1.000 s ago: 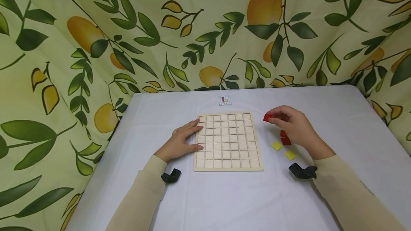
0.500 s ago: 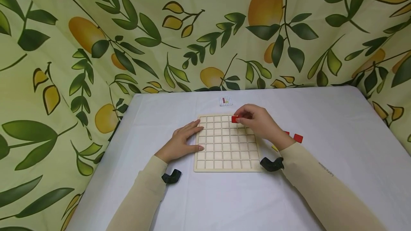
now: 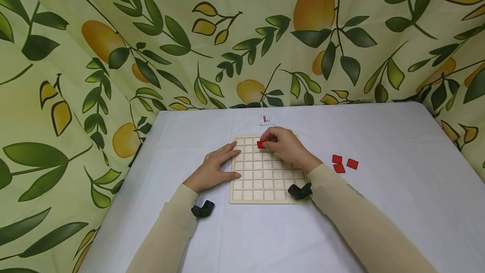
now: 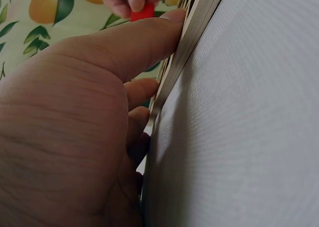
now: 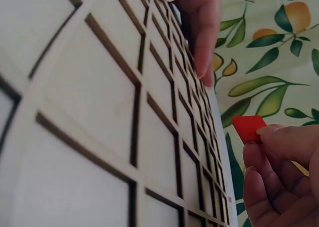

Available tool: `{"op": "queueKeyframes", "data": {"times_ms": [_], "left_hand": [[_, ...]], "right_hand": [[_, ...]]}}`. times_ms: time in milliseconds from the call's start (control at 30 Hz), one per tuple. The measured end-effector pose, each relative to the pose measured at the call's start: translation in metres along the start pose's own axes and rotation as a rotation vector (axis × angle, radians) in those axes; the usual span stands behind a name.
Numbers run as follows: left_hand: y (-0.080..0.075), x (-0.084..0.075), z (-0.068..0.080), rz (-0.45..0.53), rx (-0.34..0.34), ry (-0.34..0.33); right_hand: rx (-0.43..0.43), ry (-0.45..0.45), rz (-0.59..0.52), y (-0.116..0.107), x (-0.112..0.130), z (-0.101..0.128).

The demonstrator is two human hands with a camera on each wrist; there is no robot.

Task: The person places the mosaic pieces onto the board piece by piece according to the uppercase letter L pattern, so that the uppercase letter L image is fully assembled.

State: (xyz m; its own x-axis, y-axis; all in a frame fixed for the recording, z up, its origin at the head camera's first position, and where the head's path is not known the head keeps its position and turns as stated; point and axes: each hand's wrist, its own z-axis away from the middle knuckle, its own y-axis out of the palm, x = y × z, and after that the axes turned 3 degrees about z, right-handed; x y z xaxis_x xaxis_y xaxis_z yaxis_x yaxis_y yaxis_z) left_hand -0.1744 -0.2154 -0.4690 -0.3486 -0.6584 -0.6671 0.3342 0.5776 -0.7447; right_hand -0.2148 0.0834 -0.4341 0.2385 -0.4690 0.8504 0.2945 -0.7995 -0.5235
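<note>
My right hand (image 3: 286,148) pinches a small red square tile (image 3: 261,144) over the upper part of a pale wooden grid board (image 3: 242,202). Thumb and fingertips grip the tile's edge, and in the right wrist view the red tile (image 5: 247,128) appears tilted, held off the board's surface. My left hand (image 3: 212,169) rests on the board's left edge, fingers spread and thumb touching the rim. In the left wrist view the thumb (image 4: 149,40) lies against the board's wooden side (image 4: 187,50). No tile shows in the visible cells.
Several red tiles are on the white cloth: one red tile (image 3: 352,164) lies apart from two others (image 3: 337,159). A small printed grid card (image 3: 267,119) with coloured squares lies behind the board. Black devices (image 3: 203,209) sit at both wrists. A leaf-patterned curtain (image 3: 189,54) stands behind.
My right hand has carried the red tile leftward from beside the loose tiles to over the board. The yellow tiles are now hidden behind the right sleeve. The left hand stays put.
</note>
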Motion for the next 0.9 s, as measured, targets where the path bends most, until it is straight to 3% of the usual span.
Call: {"op": "queueKeyframes", "data": {"times_ms": [433, 900], "left_hand": [[0.000, 0.000, 0.000, 0.006, 0.000, -0.003], [0.000, 0.000, 0.000, 0.000, 0.003, -0.004]], "right_hand": [[0.030, 0.027, 0.100, 0.016, -0.008, -0.008], [0.097, 0.009, 0.205, 0.015, -0.005, -0.007]]}}
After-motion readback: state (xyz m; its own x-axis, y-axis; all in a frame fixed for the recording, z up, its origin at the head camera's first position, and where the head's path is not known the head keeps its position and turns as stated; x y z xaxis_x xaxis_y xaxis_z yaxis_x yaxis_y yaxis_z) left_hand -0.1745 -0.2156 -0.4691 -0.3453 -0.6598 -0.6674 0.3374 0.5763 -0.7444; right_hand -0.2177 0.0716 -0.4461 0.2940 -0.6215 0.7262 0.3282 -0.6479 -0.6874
